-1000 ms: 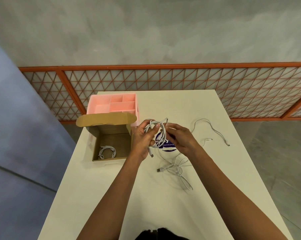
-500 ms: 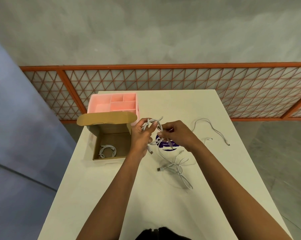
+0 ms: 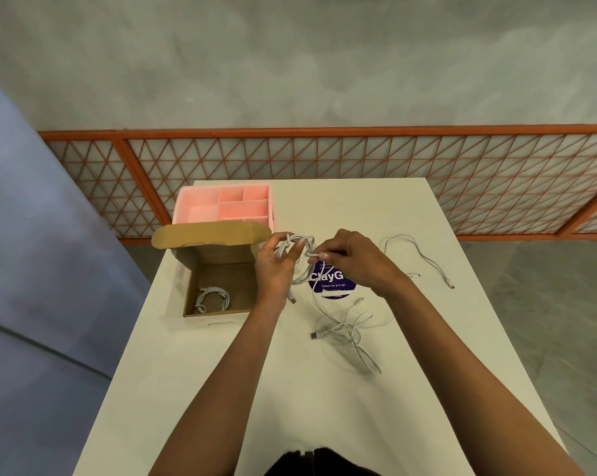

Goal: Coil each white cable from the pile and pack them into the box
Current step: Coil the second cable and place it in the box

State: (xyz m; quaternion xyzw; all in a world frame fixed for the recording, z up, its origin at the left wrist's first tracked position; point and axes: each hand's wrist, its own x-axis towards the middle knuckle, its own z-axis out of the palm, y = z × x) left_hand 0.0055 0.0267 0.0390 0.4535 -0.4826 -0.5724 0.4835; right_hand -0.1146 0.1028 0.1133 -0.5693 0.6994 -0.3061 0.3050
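Left hand (image 3: 273,269) fingers (image 3: 292,250) curling thru a white cable coil (image 3: 299,259), gripping it above the counter (image 3: 194,372); right hand (image 3: 353,257) fingers pinching a strand at the coil's right edge. Below them, loose cables (image 3: 350,333) lying tangled (one USB plug showing). Another cable (image 3: 424,257) lying far right. Cardboard box (image 3: 218,280) sitting open at left w/ one coiled cable (image 3: 213,298) inside.

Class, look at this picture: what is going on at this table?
A person is winding a white cable into a coil, the left hand holding the loops and the right hand pinching its end. One coiled cable already lies in the open cardboard box. Two loose cables remain on the table: a tangled one near the person and another to the right.
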